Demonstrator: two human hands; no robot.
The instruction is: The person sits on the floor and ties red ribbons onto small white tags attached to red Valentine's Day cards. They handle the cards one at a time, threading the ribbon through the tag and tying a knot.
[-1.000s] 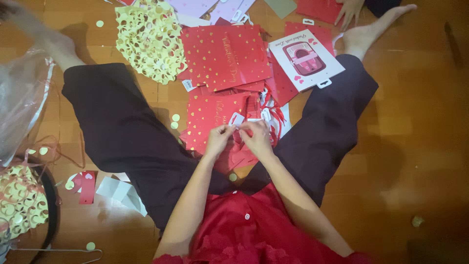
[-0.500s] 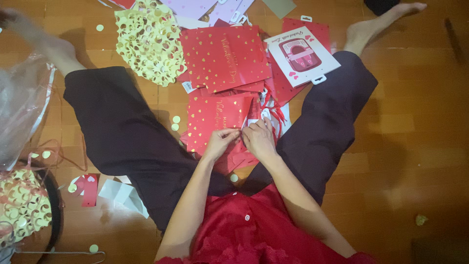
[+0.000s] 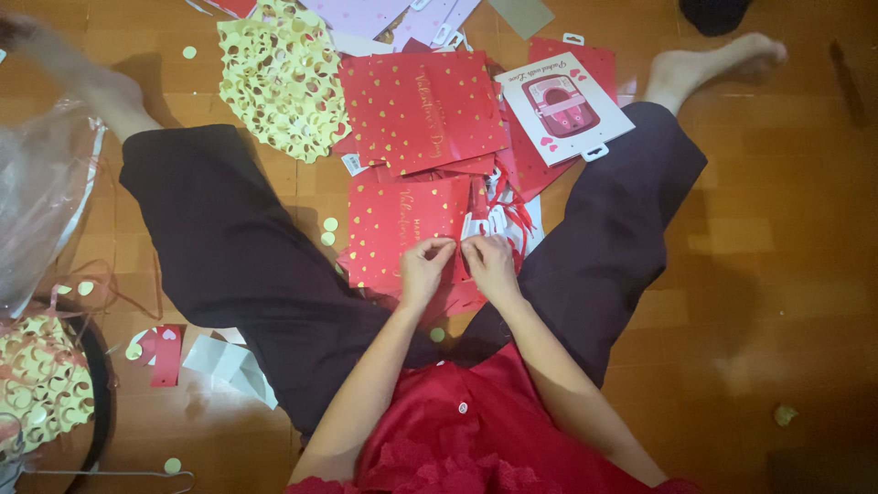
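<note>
Both hands (image 3: 457, 265) on red bag (image 3: 407, 229)

Both hands (image 3: 457, 265) on red paper bag (image 3: 402, 229)

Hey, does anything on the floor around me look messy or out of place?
Yes. Small pale paper discs are scattered loose over the wooden floor, and a punched yellow sheet lies crumpled beside the red bags.

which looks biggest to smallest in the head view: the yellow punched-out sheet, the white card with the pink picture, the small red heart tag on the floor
1. Yellow punched-out sheet, slightly the largest.
2. White card with the pink picture, clearly smaller.
3. Small red heart tag, by far the smallest.
All lie flat on the wooden floor, so nearness hardly skews this.
</note>
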